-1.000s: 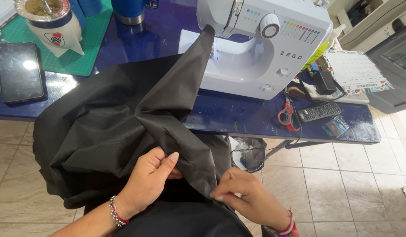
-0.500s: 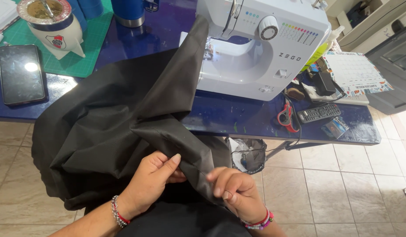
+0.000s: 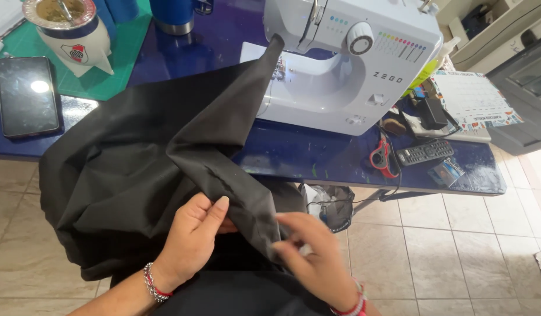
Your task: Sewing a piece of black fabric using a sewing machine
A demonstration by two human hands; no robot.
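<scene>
Two hands are gripping a fold of black fabric at the lower centre of the frame.

The left hand (image 3: 194, 240) is pinching the black fabric (image 3: 136, 175), its fingers closing on the fold; the right hand (image 3: 317, 257), blurred, is clamping the fold's lower end, hiding the fingertips. The cloth is trailing off the blue surface (image 3: 317, 158) edge toward the sewing machine (image 3: 340, 64); open floor is lying lower right.
</scene>
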